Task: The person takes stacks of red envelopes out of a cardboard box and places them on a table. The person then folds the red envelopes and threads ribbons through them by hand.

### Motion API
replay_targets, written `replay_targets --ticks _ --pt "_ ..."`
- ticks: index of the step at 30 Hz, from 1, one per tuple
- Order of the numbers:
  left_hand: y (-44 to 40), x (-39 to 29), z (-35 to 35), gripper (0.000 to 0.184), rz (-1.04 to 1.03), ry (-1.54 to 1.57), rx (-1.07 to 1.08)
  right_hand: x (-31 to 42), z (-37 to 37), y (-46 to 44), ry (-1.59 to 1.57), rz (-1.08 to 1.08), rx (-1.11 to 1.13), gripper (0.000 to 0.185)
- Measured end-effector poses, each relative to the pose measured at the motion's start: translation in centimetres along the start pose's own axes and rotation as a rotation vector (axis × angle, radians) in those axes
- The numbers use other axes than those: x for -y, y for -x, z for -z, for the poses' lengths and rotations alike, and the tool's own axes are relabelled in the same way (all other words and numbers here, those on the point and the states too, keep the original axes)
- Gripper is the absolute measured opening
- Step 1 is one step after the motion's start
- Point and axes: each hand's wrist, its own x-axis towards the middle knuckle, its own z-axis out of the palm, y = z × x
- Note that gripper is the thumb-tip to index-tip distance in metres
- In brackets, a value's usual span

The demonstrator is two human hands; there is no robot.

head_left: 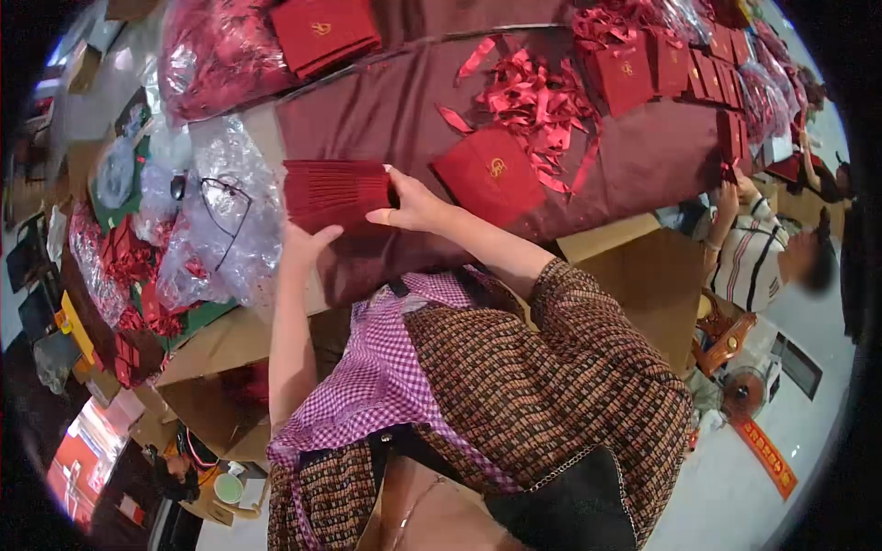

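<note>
Gripped at its right end by the right hand (pixel 413 204), a row of thin red pieces (pixel 335 191) lies left on the dark red cloth (pixel 404 119); how far the left hand (pixel 308 243) is closed at its near-left corner cannot be told. Red ribbons (pixel 537 101) are heaped farther right, and a fan (pixel 744 390) is stood near right on the pale floor (pixel 799 441).

Pale floor (pixel 730 477), round fan (pixel 742 391), red banner (pixel 766 456)
</note>
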Motion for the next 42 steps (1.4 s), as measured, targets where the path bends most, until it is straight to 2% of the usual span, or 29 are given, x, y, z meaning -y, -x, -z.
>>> replay_targets --ticks 1,3,4,7,9,10,12,13,15,16,18,19,20,22,24,26,27,28,29,30,32,33,34,35,36,37,38,40,42 --pt "-0.4 -0.3 -0.2 0.065 0.045 0.016 -0.06 -1.1 -0.4 -0.7 -0.065 0.067 0.0 0.066" --pt "-1.7 -0.5 -0.1 0.064 -0.075 0.016 -0.098 0.0 -0.4 -1.5 -0.2 0.101 0.052 0.062" --pt "-2.0 -1.3 -0.3 0.061 -0.065 0.145 -0.112 0.2 -0.2 -2.1 -0.064 0.076 0.05 0.061" --pt "-3.1 -2.3 0.7 0.064 -0.282 0.019 -0.188 4.1 1.0 -3.9 -0.273 0.134 0.12 0.055" --pt "-3.2 -4.2 0.1 0.075 -0.338 0.168 -0.258 6.5 2.6 -5.0 0.08 0.494 0.094 0.054" --pt "-3.4 -5.4 0.6 0.085 -0.521 -0.094 -0.269 7.2 3.1 -5.5 0.036 0.544 0.157 0.055" --pt "-3.9 -4.2 0.5 0.093 -0.507 0.022 -0.238 6.2 3.8 -6.4 -0.005 0.504 0.196 0.056" --pt "-4.2 -3.4 0.6 0.098 -0.308 0.048 -0.177 4.7 4.0 -7.0 0.142 0.499 0.14 0.059" --pt "-4.8 -0.5 1.1 0.101 -0.167 0.142 -0.067 1.0 4.1 -7.7 0.109 0.347 0.183 0.062" --pt "-4.7 -0.3 1.3 0.102 -0.203 0.072 -0.037 0.9 3.6 -8.0 0.019 0.397 0.188 0.063" --pt "-5.4 0.2 1.8 0.101 -0.214 -0.038 -0.046 0.5 3.3 -8.0 -0.03 0.265 0.181 0.065" --pt "-6.0 0.4 1.8 0.093 -0.219 -0.226 -0.121 0.5 3.1 -8.1 -0.109 0.307 0.166 0.065" --pt "-6.1 0.6 1.9 0.093 -0.218 -0.226 -0.123 0.6 2.8 -8.0 -0.11 0.306 0.169 0.065" --pt "-7.0 -0.7 1.8 0.082 -0.079 -0.088 -0.132 1.4 2.7 -8.4 -0.213 0.131 -0.036 0.065" --pt "-7.1 -4.0 0.8 0.072 -0.064 0.006 -0.197 1.6 3.1 -10.1 -0.181 0.141 -0.147 0.068" --pt "-8.6 -4.5 0.7 0.062 0.048 0.334 -0.235 3.1 3.1 -11.3 -0.236 0.082 -0.225 0.068" --pt "-9.3 -4.8 0.4 0.047 0.043 0.332 -0.271 2.5 3.1 -12.4 -0.235 0.085 -0.23 0.068" --pt "-10.0 -4.5 0.4 0.047 0.037 0.331 -0.266 2.2 3.1 -13.5 -0.134 0.092 -0.291 0.067" --pt "-10.6 -4.3 0.4 0.047 0.083 0.233 -0.303 2.0 3.0 -14.3 -0.032 0.1 -0.351 0.065" --pt "-11.2 -4.1 0.4 0.047 0.128 0.133 -0.34 1.5 2.8 -14.4 -0.119 0.091 -0.348 0.064" --pt "-11.4 -4.5 -0.2 0.052 0.083 0.025 -0.353 2.3 2.4 -14.6 0.013 -0.009 -0.334 0.062" --pt "-11.7 -4.2 -0.4 0.054 0.102 -0.092 -0.413 -2.1 1.8 -16.5 0.14 0.177 -0.422 0.059" --pt "-12.2 -3.4 -0.5 0.056 0.122 -0.21 -0.472 -2.6 1.8 -16.9 0.137 0.173 -0.427 0.059" --pt "-14.8 2.8 1.0 0.06 -0.067 -0.285 -0.482 -2.9 1.6 -17.1 0.248 0.108 -0.428 0.06" --pt "-14.5 2.3 0.6 0.06 -0.062 -0.288 -0.474 -3.1 1.2 -17.0 0.359 0.038 -0.427 0.061" --pt "-13.7 0.8 -0.1 0.059 -0.127 -0.453 -0.586 -1.8 0.8 -16.3 0.581 0.039 -0.515 0.066" --pt "-13.3 -0.2 -0.6 0.06 -0.197 -0.617 -0.699 -1.2 0.6 -16.0 0.579 0.034 -0.522 0.066" --pt "-13.0 -1.4 -0.8 0.062 -0.254 -0.599 -0.642 -0.5 0.6 -15.8 0.717 -0.052 -0.513 0.068" --pt "-13.1 -1.7 -0.9 0.068 -0.25 -0.651 -0.499 -0.7 1.2 -15.8 0.718 -0.005 -0.554 0.066"
